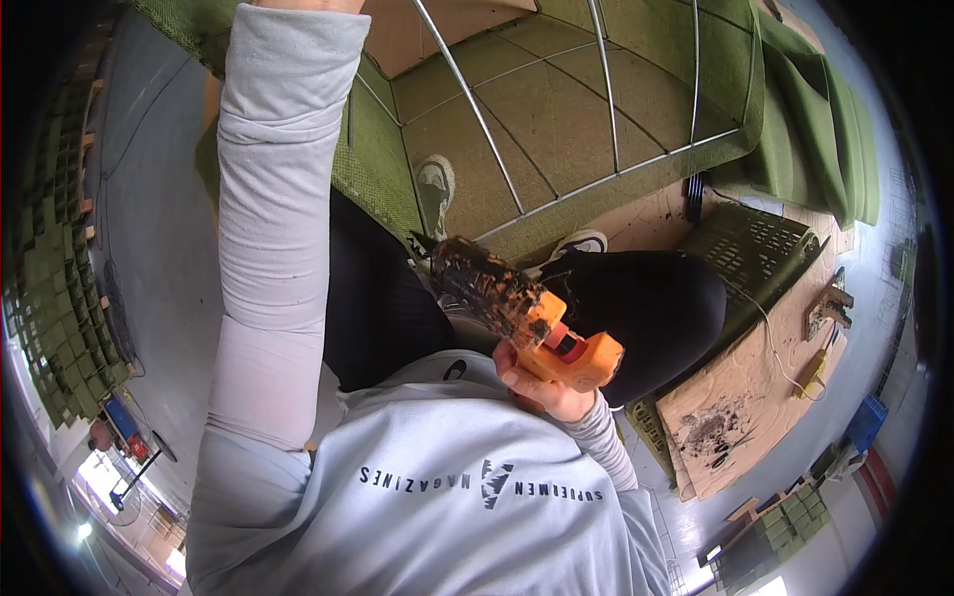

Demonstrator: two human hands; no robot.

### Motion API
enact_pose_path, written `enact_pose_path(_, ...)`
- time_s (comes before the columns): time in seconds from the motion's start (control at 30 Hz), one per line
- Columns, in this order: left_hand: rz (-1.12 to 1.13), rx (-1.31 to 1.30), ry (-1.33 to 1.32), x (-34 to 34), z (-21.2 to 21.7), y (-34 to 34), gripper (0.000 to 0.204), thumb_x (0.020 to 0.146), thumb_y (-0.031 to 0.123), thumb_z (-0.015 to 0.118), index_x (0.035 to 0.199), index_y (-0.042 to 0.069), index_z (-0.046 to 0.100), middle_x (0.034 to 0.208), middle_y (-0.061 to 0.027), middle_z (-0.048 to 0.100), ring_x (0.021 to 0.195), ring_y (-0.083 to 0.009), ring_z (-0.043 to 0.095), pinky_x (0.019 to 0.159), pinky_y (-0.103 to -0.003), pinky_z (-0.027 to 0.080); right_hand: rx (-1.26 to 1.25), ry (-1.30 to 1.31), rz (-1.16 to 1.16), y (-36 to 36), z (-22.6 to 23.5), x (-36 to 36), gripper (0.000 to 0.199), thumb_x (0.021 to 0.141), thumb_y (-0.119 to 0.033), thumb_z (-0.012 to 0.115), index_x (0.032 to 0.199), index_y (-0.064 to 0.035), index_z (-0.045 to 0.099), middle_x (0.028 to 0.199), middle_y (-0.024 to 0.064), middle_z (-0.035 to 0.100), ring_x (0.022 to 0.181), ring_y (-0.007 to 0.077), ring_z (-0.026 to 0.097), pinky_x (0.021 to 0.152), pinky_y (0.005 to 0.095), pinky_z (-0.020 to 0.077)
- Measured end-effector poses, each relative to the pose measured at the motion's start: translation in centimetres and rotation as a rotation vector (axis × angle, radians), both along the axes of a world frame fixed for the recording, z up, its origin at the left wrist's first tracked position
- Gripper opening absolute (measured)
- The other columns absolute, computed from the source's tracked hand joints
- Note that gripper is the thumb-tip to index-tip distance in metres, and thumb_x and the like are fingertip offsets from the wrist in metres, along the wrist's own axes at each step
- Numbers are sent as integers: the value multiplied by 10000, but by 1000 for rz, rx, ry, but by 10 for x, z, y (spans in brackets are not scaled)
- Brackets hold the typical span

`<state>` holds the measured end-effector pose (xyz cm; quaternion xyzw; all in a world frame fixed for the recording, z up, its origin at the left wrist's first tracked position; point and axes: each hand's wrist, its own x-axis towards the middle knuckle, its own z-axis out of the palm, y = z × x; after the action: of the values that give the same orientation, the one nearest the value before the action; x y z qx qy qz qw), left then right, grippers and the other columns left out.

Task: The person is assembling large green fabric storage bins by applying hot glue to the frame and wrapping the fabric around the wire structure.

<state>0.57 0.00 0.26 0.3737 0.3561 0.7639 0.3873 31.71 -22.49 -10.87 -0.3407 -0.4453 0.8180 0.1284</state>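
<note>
orange tool (534,320) in right hand (550,393)

Floor (149,199): grey, visible well left of the right hand's grip (542,389) and again far right. Right of grip: flattened cardboard (755,382) on floor, dark debris (717,434) scattered across it. Far left of grip: green stacks (50,288). Far lower left: bright light (83,531). Lower right: second green stack (797,521).

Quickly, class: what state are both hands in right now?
Left hand: cannot be told; nearly all beyond the picture's top edge.
Right hand: closed, holding an orange, dark-crusted tool.
</note>
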Motion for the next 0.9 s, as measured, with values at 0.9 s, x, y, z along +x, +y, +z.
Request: enact_pose_path(0.9, -52, 9, 5, -4, -4, 2, 321, 1036, 274, 383, 1007, 22, 580, 591, 50, 348, 484, -51, 281, 414, -191, 246, -15, 109, 141, 28, -6, -36, 291, 843, -195, 720, 1087, -69, 622, 1045, 28, 650, 960, 147, 624, 877, 274, 481)
